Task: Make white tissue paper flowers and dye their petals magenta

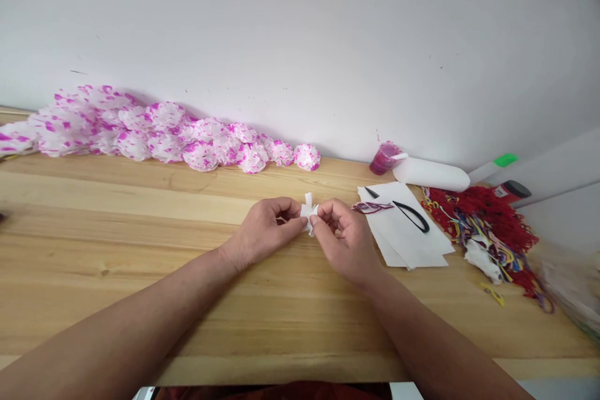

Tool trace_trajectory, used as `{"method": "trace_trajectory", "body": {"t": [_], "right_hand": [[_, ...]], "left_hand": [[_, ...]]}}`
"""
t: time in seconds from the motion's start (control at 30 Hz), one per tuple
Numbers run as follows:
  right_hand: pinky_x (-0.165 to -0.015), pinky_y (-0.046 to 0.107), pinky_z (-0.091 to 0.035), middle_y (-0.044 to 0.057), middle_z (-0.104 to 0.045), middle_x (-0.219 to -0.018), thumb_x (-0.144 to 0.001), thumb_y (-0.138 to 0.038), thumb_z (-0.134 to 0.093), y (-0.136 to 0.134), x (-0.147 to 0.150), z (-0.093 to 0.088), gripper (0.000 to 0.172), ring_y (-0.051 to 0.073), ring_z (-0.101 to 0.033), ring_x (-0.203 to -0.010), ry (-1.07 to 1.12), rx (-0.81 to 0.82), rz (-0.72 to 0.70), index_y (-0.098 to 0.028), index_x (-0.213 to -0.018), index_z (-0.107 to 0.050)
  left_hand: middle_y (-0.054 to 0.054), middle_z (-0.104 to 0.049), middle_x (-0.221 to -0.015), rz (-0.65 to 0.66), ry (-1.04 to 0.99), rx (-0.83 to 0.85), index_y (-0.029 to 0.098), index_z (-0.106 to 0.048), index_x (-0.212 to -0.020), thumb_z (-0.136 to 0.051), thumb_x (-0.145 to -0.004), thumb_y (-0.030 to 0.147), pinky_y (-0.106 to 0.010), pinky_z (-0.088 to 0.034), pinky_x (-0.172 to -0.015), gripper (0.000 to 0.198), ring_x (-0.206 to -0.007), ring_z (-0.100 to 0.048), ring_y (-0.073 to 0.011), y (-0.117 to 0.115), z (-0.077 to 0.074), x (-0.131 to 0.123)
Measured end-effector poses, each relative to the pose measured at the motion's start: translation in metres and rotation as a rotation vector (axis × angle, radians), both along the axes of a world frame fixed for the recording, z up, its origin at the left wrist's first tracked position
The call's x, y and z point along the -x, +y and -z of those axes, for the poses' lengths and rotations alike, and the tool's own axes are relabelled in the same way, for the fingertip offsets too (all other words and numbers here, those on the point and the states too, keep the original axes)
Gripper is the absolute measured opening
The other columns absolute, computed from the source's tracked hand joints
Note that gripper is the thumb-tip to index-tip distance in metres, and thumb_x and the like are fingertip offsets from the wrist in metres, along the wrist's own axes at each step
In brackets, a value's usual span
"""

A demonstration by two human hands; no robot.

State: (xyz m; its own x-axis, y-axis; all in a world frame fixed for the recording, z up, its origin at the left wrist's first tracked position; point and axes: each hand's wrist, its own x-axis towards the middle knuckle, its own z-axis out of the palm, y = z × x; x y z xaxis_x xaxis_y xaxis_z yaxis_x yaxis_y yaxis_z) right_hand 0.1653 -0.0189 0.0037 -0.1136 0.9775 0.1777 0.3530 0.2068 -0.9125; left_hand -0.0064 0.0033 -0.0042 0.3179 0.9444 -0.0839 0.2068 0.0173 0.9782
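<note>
Two hands (304, 231), crumpled white paper wad (309, 212), wooden table (140, 250)

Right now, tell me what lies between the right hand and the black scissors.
In the head view, a small bundle of coloured thread lies between the right hand and the scissors, resting on the white paper sheets.

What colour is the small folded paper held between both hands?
White, seen in the head view: the folded paper.

Plain white wall (300, 25); light wooden table (140, 250) against it.
</note>
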Motion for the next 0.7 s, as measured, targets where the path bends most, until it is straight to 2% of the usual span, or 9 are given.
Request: {"method": "trace_trajectory", "body": {"t": [0.13, 0.27, 0.5, 0.7], "right_hand": [[-0.055, 0.024, -0.036, -0.003, -0.050, -0.067, -0.088, -0.028, -0.060, 0.0026, -0.0016, 0.0014, 0.015, 0.011, -0.044, -0.060, 0.092, 0.076, -0.005, -0.020, -0.077, -0.053], [-0.057, 0.025, -0.037, -0.003, -0.051, -0.068, -0.087, -0.030, -0.062, 0.0051, -0.0018, 0.0041, 0.016, 0.011, -0.045, -0.063, 0.102, 0.126, -0.021, -0.019, -0.078, -0.055], [-0.055, 0.024, -0.037, -0.003, -0.051, -0.068, -0.086, -0.025, -0.060, 0.0025, 0.0009, 0.0044, 0.012, 0.011, -0.044, -0.061, 0.019, 0.057, -0.005, -0.020, -0.077, -0.054], [-0.055, 0.024, -0.037, -0.004, -0.053, -0.067, -0.082, -0.020, -0.061, 0.0017, 0.0001, 0.0022, 0.008, 0.011, -0.046, -0.060, -0.117, -0.020, 0.005, -0.019, -0.077, -0.055]], "left_hand": [[0.002, -0.059, -0.068, -0.034, -0.063, 0.025, 0.017, -0.061, -0.076, -0.066, -0.079, 0.033, -0.022, -0.040, -0.053, 0.017, -0.057, -0.055, -0.0110, 0.0002, 0.0039, -0.0011], [0.002, -0.059, -0.071, -0.059, -0.033, -0.048, 0.017, -0.060, -0.074, -0.068, -0.078, 0.035, -0.022, -0.042, -0.056, 0.020, -0.063, -0.056, -0.0119, -0.0011, 0.0063, -0.0025], [0.001, -0.061, -0.069, -0.013, -0.024, -0.009, 0.016, -0.061, -0.076, -0.064, -0.081, 0.037, -0.023, -0.041, -0.056, 0.022, -0.063, -0.053, -0.0120, -0.0011, 0.0021, -0.0016], [0.001, -0.060, -0.066, -0.048, -0.072, 0.072, 0.017, -0.059, -0.075, -0.063, -0.080, 0.035, -0.024, -0.041, -0.058, 0.019, -0.062, -0.055, -0.0132, 0.0004, 0.0043, -0.0018]]}}
